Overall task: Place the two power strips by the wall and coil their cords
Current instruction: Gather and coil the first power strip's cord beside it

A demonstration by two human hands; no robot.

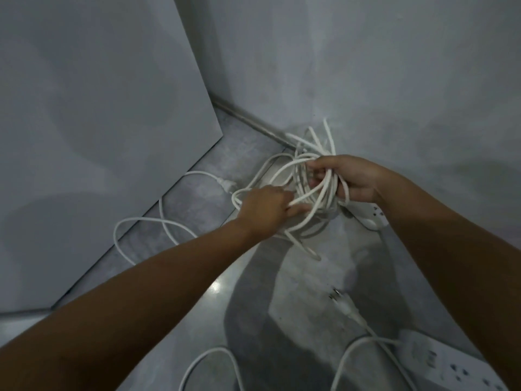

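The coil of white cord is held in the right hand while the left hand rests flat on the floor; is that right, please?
Not quite. In the head view the right hand does hold the coil of white cord, but the left hand is not flat on the floor: it grips a strand of that cord beside the coil.

I have one wide-angle head view, tilted forward and down, close over the floor [310,277] where it meets the wall [366,66].
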